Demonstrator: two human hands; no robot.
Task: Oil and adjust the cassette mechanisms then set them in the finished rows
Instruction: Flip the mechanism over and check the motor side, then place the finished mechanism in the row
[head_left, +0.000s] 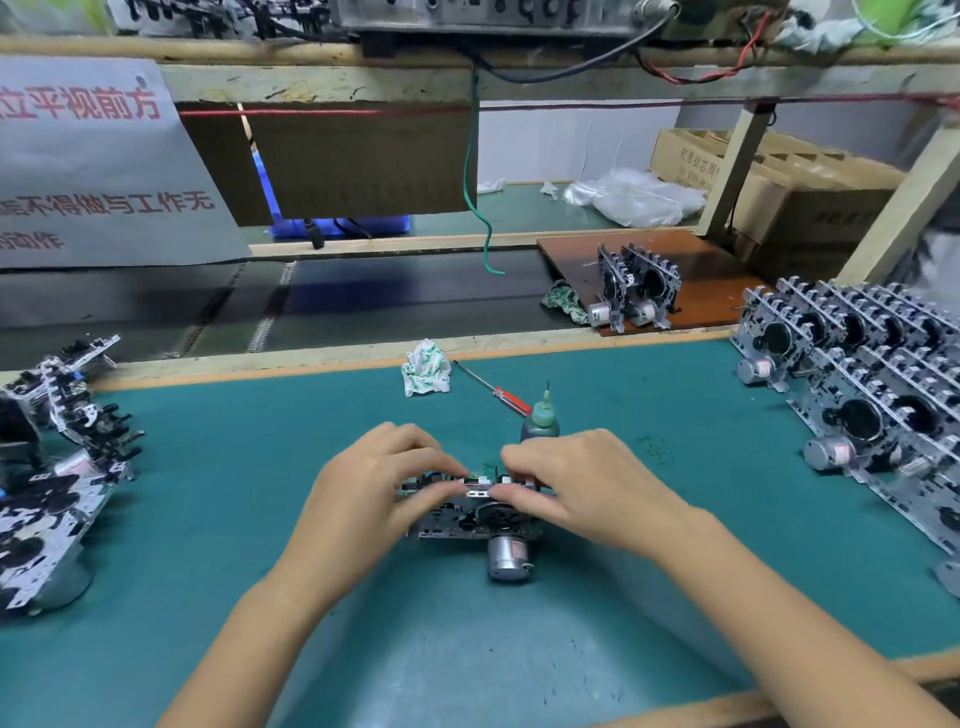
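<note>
Left hand (371, 480) and right hand (582, 483), fingers pinching the cassette mechanism (470, 512) between them.

Bright, even overhead light; no hard glare. Soft diffuse shadows under left hand (374, 478) and right hand (582, 483) on green bench mat (260, 545). Conveyor belt (363, 301) under shelf dim. Wide-angle distortion: bench edge and shelf (571, 83) bow, corners stretched. Centre fairly sharp; pile of mechanisms (47, 467) at left edge smeared, blurred. Paper notice (88, 156) slightly soft, washed.
</note>
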